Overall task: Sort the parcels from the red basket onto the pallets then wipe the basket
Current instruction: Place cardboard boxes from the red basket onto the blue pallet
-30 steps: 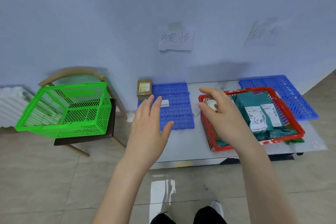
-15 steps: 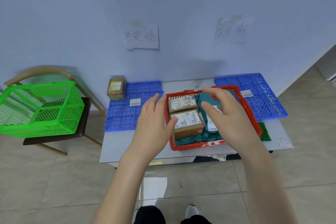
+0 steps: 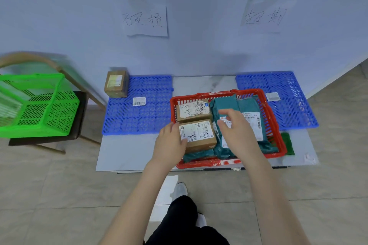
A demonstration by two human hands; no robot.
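- Left hand grips the near box in the red basket, thumb on its label and fingers along its left side.
- Right hand is open, fingers spread over the teal bags; contact cannot be told.
- Far box touches the near box.
- Basket sits on the bench between the left pallet and the right pallet.
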